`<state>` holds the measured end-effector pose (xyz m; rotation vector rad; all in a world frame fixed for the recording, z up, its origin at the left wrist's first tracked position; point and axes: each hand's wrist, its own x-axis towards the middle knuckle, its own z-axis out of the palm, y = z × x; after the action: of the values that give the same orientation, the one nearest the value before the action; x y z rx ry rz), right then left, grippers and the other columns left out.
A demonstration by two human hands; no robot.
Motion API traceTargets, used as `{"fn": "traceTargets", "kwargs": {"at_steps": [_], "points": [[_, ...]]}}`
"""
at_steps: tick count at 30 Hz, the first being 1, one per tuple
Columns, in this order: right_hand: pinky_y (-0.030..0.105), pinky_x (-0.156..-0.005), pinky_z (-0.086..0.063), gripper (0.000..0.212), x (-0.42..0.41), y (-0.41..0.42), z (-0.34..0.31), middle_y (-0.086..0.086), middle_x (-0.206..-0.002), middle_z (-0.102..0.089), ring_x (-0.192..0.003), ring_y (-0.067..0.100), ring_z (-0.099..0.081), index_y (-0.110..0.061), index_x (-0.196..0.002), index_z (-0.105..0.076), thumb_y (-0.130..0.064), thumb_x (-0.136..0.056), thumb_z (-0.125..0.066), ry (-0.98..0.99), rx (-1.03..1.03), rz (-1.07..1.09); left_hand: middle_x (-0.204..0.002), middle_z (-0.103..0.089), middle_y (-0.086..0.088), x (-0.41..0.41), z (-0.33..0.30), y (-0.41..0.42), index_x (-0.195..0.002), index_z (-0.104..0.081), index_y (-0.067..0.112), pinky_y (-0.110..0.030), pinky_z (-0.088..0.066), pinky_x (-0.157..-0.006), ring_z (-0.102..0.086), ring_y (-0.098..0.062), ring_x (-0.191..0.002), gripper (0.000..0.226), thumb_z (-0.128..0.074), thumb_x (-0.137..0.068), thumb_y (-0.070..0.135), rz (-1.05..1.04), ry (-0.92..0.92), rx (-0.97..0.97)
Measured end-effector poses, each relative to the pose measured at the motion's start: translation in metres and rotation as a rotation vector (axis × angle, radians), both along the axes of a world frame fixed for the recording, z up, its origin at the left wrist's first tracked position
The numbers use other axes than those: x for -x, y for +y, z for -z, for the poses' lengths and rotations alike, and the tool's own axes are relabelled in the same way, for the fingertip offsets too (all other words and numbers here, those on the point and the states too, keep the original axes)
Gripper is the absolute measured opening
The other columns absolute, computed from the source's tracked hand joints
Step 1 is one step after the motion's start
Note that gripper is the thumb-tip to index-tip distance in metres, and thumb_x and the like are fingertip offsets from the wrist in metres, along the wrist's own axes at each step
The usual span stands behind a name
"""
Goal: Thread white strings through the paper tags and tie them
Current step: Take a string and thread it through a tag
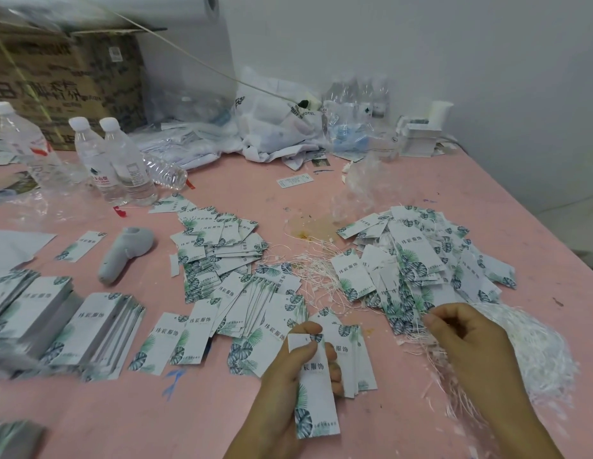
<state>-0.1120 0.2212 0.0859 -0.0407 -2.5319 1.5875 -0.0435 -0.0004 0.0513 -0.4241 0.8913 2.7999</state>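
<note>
Left hand (298,362) grips a paper tag (316,402); right hand (470,336) pinches white strings (421,336).

even soft light, blurred left edge

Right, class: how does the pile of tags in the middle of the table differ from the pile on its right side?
The middle pile shows tags without strings, many fanned in overlapping rows; the right pile is a looser heap with white strings trailing from it. The right pile lies beside the right hand. Both hold the same leaf-printed tags.
</note>
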Motion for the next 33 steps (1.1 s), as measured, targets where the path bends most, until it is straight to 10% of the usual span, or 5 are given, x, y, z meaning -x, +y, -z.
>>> {"fn": "traceTargets", "kwargs": {"at_steps": [10,21,33], "points": [[0.019,-0.041,-0.042,0.022,-0.015,-0.030,-0.003,0.006,-0.064,-0.064,-0.051,0.012,-0.052,-0.013,-0.076,-0.068,-0.003,-0.093,-0.057,-0.108,0.409,-0.205,-0.076,-0.058,-0.020,0.001,-0.004,0.001,-0.075,-0.057,0.006,-0.031,-0.049,-0.052,-0.055,-0.027,-0.057,0.022,-0.076,-0.066,0.008,0.077,0.063,0.134],[0.015,-0.052,-0.047,0.025,-0.050,-0.072,0.018,-0.002,-0.062,-0.067,-0.050,0.005,-0.058,-0.028,-0.080,-0.068,-0.004,-0.084,-0.072,0.096,-0.002,-0.444,-0.068,-0.063,-0.020,-0.002,0.001,0.003,-0.090,-0.065,0.005,-0.029,-0.055,-0.052,-0.062,-0.025,-0.053,0.026,-0.077,-0.081,0.026,0.090,0.077,0.413],[0.013,-0.058,-0.048,0.027,-0.038,-0.059,0.018,-0.006,-0.072,-0.071,-0.060,0.006,-0.059,-0.035,-0.077,-0.075,-0.007,-0.081,-0.075,-0.007,0.008,-0.363,-0.070,-0.061,-0.021,-0.001,0.006,-0.003,-0.082,-0.069,0.009,-0.034,-0.052,-0.054,-0.059,-0.028,-0.055,0.017,-0.075,-0.081,0.025,-0.179,0.098,0.375]]}}
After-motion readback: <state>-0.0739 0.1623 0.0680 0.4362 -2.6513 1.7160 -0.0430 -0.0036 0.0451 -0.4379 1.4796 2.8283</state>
